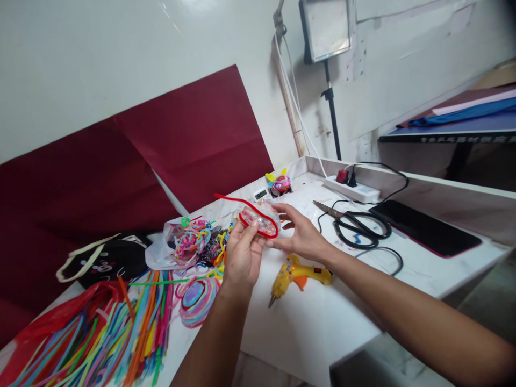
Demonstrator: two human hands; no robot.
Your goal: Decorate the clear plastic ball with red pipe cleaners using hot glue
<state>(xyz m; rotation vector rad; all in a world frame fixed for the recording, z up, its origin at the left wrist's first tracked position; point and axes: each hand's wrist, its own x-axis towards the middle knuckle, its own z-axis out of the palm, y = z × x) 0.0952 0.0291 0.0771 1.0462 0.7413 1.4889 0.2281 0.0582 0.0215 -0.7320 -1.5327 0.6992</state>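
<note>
Both my hands are at a small clear, colour-flecked craft piece (264, 221) above the table. A red pipe cleaner (231, 198) loops around its near face, with one loose end sticking out to the upper left. My left hand (244, 250) grips the piece from below, its thumb pressed on the front. Curved around the right end, my right hand (298, 231) has its thumb at the lower edge and its index finger at the upper edge. Below the hands lies a yellow hot glue gun (288, 279), its nozzle pointing down and left.
Black-handled scissors (355, 223), a phone (431, 228) and a power strip (355, 188) lie at right. Many coloured pipe cleaners (137, 333) spread over the left front, near a coiled pipe-cleaner disc (196, 301). Behind stand a small timer (261, 195) and a colourful figure (280, 184).
</note>
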